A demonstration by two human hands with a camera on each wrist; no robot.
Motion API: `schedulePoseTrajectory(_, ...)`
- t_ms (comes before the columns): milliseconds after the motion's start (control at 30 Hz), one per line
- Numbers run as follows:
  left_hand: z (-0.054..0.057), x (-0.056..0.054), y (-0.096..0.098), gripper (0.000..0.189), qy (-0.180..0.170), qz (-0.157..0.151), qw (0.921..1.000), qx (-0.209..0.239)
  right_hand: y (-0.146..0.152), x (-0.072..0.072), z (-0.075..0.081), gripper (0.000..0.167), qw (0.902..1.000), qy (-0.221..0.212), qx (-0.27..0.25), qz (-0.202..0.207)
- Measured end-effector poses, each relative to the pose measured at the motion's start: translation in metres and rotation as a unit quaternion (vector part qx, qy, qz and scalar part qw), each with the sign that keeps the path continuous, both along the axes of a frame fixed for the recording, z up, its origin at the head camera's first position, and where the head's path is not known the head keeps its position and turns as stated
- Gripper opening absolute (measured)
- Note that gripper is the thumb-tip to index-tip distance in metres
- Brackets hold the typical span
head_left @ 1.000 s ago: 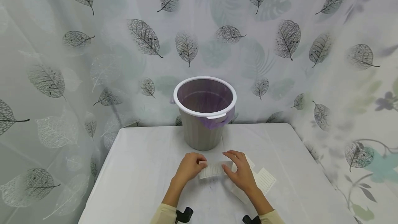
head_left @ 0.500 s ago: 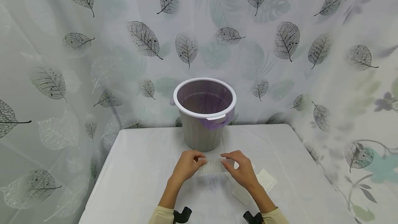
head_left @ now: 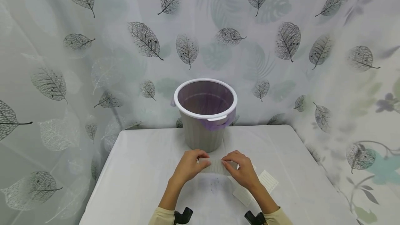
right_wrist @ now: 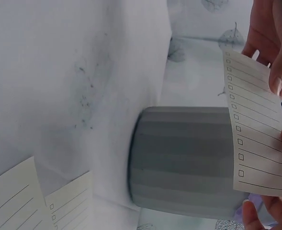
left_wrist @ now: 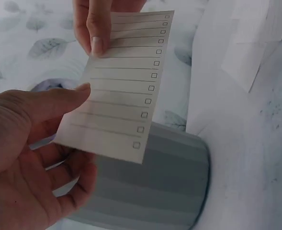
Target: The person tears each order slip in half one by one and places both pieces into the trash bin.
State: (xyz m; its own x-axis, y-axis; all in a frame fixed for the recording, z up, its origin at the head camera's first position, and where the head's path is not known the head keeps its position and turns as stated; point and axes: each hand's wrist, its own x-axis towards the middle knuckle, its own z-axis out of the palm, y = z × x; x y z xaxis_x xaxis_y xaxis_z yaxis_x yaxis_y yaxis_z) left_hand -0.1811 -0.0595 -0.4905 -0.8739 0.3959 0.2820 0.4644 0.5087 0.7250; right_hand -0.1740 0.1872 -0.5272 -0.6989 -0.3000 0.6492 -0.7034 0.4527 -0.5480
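Both hands hold a lined checklist sheet [left_wrist: 126, 86] with a column of small checkboxes, raised above the table in front of the bin. My left hand [head_left: 188, 165] pinches one end between thumb and fingers; in the left wrist view its thumb [left_wrist: 66, 99] lies on the printed face. My right hand [head_left: 241, 169] pinches the sheet towards the other end, its thumb [left_wrist: 97, 40] also on the lined side. More checklist sheets [head_left: 267, 182] lie on the table beside the right forearm, partly overlapping.
A grey bin [head_left: 203, 134] with a white rim [head_left: 205, 115] and purple liner bag [head_left: 218, 123] stands at the back of the white-covered table [head_left: 140, 169]. Leaf-patterned curtains [head_left: 118, 55] hang behind and at both sides. Faint dark marks show on the cloth near the hands.
The right hand's fingertips have closed from spread to a pinch on the sheet. Both hands have risen slightly with it, nearer the bin.
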Motion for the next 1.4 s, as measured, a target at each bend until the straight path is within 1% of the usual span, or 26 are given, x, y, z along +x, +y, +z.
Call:
schedulePoseTrajectory(100, 0.003, 0.0, 0.005, 0.009, 0.012, -0.014, 0.9998, 0.001, -0.001, 0.002, 0.004, 0.008, 1.0, -0.002, 0.005, 0.006)
schedulePoseTrajectory(200, 0.005, 0.0, 0.009, 0.007, 0.036, -0.026, 0.999, -0.007, -0.003, 0.003, 0.007, 0.004, 0.9999, 0.0, 0.009, 0.014)
schedulePoseTrajectory(300, 0.006, 0.0, 0.012, 0.005, 0.058, -0.038, 0.9974, -0.018, -0.005, 0.004, 0.01, 0.003, 0.9997, 0.006, 0.013, 0.02)
schedulePoseTrajectory(400, 0.006, 0.001, 0.014, 0.006, 0.071, -0.045, 0.9961, -0.027, -0.006, 0.005, 0.012, 0.003, 0.9996, 0.01, 0.019, 0.02)
schedulePoseTrajectory(533, 0.006, 0.002, 0.015, 0.005, 0.077, -0.046, 0.9954, -0.035, -0.007, 0.004, 0.012, 0.009, 0.9993, 0.018, 0.027, 0.016)
schedulePoseTrajectory(700, 0.008, 0.004, 0.016, 0.006, 0.071, -0.045, 0.9958, -0.036, -0.008, 0.004, 0.01, 0.014, 0.9992, 0.025, 0.03, 0.01)
schedulePoseTrajectory(833, 0.008, 0.005, 0.017, 0.005, 0.071, -0.049, 0.9956, -0.035, -0.01, 0.005, 0.011, 0.014, 0.9996, 0.017, 0.021, 0.013)
schedulePoseTrajectory(933, 0.009, 0.006, 0.018, 0.004, 0.081, -0.053, 0.9948, -0.033, -0.011, 0.007, 0.011, 0.015, 0.9998, 0.009, 0.009, 0.017)
schedulePoseTrajectory(1000, 0.008, 0.006, 0.018, 0.005, 0.089, -0.054, 0.9942, -0.028, -0.011, 0.008, 0.012, 0.015, 0.9998, 0.005, 0.001, 0.02)
schedulePoseTrajectory(1167, 0.007, 0.006, 0.02, 0.004, 0.113, -0.054, 0.9921, 0.01, -0.01, 0.008, 0.012, 0.013, 0.9986, -0.005, -0.034, 0.04)
schedulePoseTrajectory(1267, 0.006, 0.006, 0.02, 0.004, 0.132, -0.052, 0.9894, 0.029, -0.009, 0.008, 0.013, 0.011, 0.9972, -0.021, -0.053, 0.048)
schedulePoseTrajectory(1333, 0.007, 0.006, 0.02, 0.005, 0.144, -0.051, 0.9875, 0.038, -0.01, 0.008, 0.014, 0.012, 0.9964, -0.031, -0.061, 0.049)
schedulePoseTrajectory(1400, 0.007, 0.006, 0.02, 0.006, 0.156, -0.051, 0.9853, 0.045, -0.014, 0.014, 0.026, 0.013, 0.9955, -0.043, -0.07, 0.048)
